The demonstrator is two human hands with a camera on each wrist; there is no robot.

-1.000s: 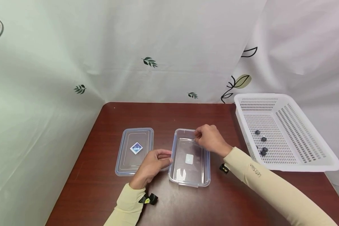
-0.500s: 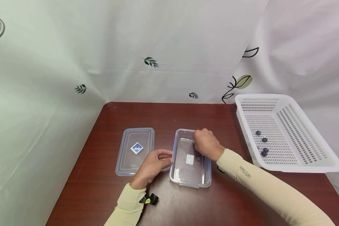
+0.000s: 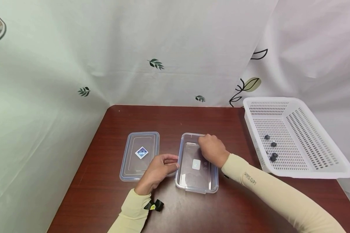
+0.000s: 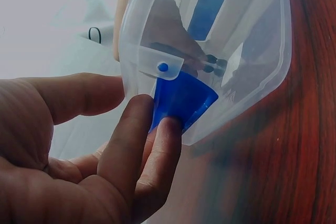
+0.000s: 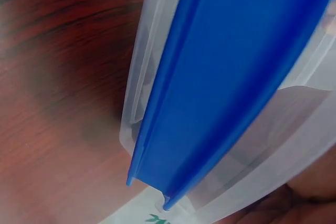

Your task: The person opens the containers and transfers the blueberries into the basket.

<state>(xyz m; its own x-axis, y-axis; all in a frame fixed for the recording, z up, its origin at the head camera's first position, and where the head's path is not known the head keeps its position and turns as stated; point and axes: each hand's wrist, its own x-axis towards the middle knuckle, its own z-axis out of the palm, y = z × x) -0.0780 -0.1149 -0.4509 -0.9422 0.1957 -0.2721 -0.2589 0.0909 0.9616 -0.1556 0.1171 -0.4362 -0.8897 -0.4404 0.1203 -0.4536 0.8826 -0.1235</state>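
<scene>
A clear plastic food container stands on the table, a pale square sticker on its base. My left hand holds its left side; in the left wrist view the thumb lies at the rim and fingers press the blue latch. Reaching over the right rim, my right hand has its fingers down inside. Through the clear wall, dark round blueberries show at its fingertips, pinched close above the base. The head view hides these fingertips behind the hand. Another blue latch fills much of the right wrist view.
Left of the container lies its clear lid, blue-edged with a diamond sticker. A white perforated basket at the right holds several blueberries. A pale patterned sheet hangs behind the reddish-brown table.
My right hand has gone down from above the right rim into the container, then shifted slightly left. My left hand keeps its place on the container's left side.
</scene>
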